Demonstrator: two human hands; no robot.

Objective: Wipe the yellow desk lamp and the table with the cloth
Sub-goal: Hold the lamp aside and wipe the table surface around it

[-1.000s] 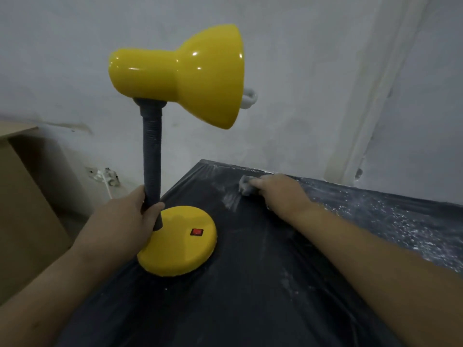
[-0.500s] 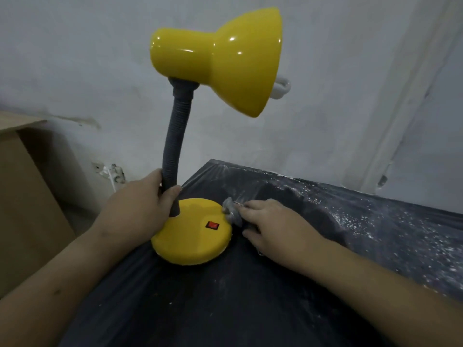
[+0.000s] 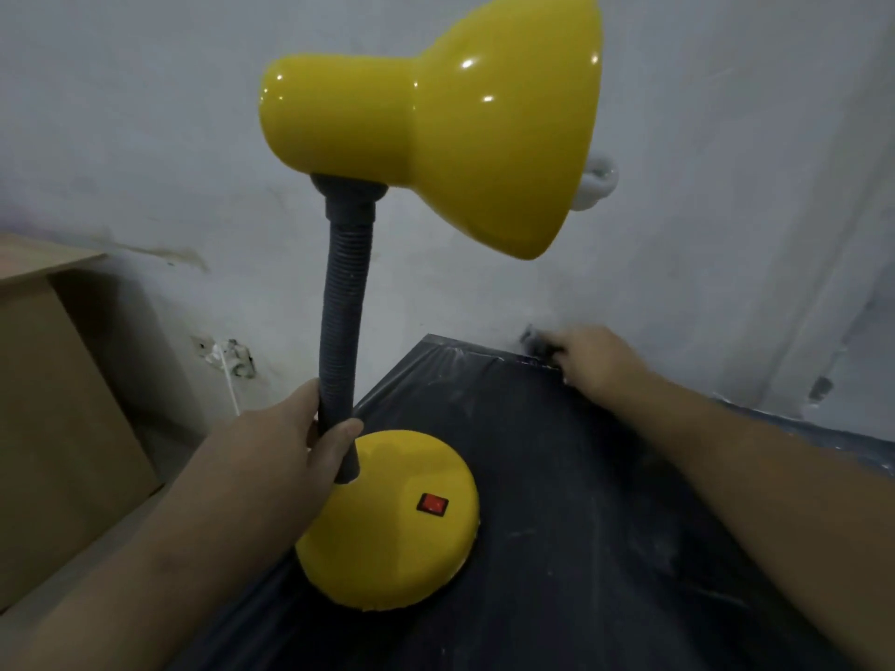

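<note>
A: Dusty black table (image 3: pixel 605 525) against a pale wall (image 3: pixel 145 138). What's where?

B: Left of the yellow desk lamp (image 3: pixel 436 123), a brown box (image 3: pixel 58 428), contents hidden. Left hand (image 3: pixel 271 457) wraps the lamp's grey neck (image 3: pixel 344 331) just above its base (image 3: pixel 387 535). Right of the lamp, at the table's far edge, right hand (image 3: pixel 595 360) holds a dark scrap of cloth (image 3: pixel 537 343), mostly hidden.

A: Advice?

B: I'd brace the lamp, press the cloth flat, sweep dust one way, then lift the lamp for the patch beneath. Its shade (image 3: pixel 508 152) cups a white bulb (image 3: pixel 598 179), poking out.
</note>
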